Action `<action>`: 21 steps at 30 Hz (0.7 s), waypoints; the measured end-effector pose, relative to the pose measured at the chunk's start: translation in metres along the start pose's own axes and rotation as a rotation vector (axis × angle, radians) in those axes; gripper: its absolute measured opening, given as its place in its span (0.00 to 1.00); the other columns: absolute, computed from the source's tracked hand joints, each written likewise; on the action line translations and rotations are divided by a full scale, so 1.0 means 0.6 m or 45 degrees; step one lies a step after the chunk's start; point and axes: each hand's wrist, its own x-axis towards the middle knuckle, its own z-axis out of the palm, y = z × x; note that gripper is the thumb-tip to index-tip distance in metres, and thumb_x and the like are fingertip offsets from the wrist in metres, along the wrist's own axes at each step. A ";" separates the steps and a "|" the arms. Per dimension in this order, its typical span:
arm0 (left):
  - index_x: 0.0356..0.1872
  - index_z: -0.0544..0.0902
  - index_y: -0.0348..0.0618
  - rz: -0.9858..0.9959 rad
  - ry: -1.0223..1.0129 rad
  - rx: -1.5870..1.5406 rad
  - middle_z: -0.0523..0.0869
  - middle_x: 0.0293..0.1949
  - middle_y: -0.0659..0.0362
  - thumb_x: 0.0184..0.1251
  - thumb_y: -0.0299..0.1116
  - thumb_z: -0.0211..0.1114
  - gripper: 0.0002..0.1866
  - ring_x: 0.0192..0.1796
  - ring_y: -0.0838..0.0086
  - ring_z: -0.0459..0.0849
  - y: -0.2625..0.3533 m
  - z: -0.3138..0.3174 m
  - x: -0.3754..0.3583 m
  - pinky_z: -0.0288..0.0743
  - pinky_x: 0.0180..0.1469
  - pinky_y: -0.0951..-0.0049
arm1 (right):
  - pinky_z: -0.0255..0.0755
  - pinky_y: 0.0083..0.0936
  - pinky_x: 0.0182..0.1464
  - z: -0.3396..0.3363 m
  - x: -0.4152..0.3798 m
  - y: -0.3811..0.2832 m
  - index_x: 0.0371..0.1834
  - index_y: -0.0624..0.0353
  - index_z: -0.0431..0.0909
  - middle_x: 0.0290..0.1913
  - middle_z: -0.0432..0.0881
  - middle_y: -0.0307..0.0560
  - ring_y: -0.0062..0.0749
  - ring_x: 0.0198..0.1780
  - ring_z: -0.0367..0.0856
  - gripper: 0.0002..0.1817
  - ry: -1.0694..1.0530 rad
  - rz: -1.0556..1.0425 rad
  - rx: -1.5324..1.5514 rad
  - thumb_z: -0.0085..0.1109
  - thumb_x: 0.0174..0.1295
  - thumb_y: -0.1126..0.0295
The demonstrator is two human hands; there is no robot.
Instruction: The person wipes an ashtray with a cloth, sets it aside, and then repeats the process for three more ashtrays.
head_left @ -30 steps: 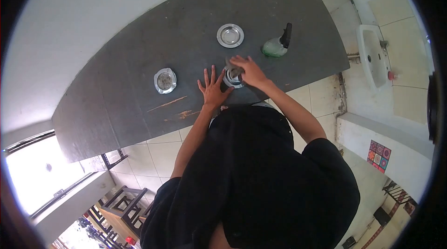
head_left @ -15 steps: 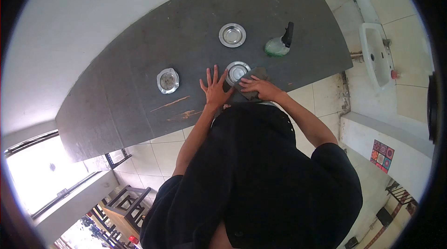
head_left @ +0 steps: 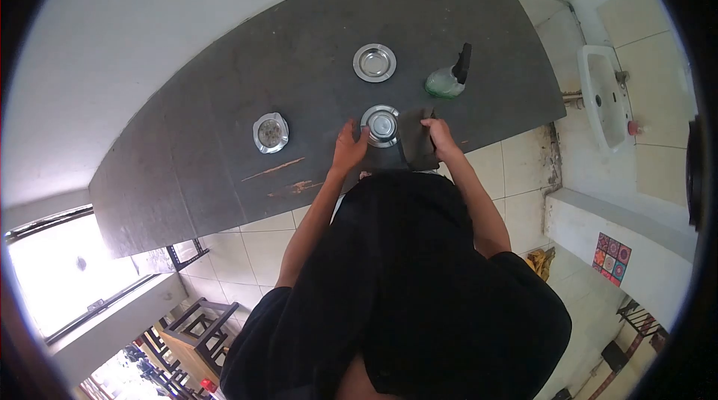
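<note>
A round metal ashtray (head_left: 382,126) lies on the dark table right in front of me. My left hand (head_left: 349,152) is beside its left rim, thumb apart from the fingers and nothing held. On the other side, my right hand (head_left: 442,138) pinches the edge of a dark grey cloth (head_left: 413,134), which hangs close by the ashtray's right rim. Farther back sits a second round metal ashtray (head_left: 375,63). A third one, squarish and with grey matter inside (head_left: 271,132), lies to the left.
A spray bottle (head_left: 446,81) with a black head and green base stands at the back right of the table (head_left: 224,86). Beyond the right edge a white sink (head_left: 603,97) hangs on the wall. Wooden stools (head_left: 198,333) stand at lower left.
My right hand has lifted off the ashtray, now gripping the cloth's edge to the right. My left hand has gone from spread flat on the table to raised with fingers closer together.
</note>
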 end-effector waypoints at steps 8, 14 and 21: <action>0.78 0.70 0.24 -0.234 -0.030 -0.182 0.85 0.69 0.34 0.88 0.51 0.54 0.37 0.73 0.48 0.84 0.039 -0.001 -0.008 0.75 0.74 0.58 | 0.74 0.42 0.62 0.035 -0.039 -0.008 0.59 0.75 0.79 0.57 0.84 0.62 0.45 0.60 0.82 0.26 0.045 -0.021 -0.337 0.62 0.70 0.60; 0.74 0.77 0.27 -0.382 0.050 -0.413 0.89 0.63 0.37 0.83 0.49 0.63 0.34 0.68 0.52 0.88 -0.002 0.024 0.011 0.79 0.70 0.59 | 0.77 0.41 0.57 0.025 -0.015 0.012 0.58 0.77 0.79 0.54 0.85 0.61 0.46 0.54 0.85 0.25 0.038 -0.010 -0.205 0.62 0.70 0.61; 0.59 0.91 0.34 -0.242 -0.026 -0.190 0.96 0.43 0.53 0.75 0.37 0.72 0.19 0.43 0.72 0.94 0.025 -0.014 0.002 0.85 0.48 0.67 | 0.78 0.40 0.56 0.008 0.009 0.030 0.56 0.72 0.83 0.50 0.89 0.57 0.42 0.52 0.86 0.21 -0.053 0.040 -0.057 0.61 0.70 0.63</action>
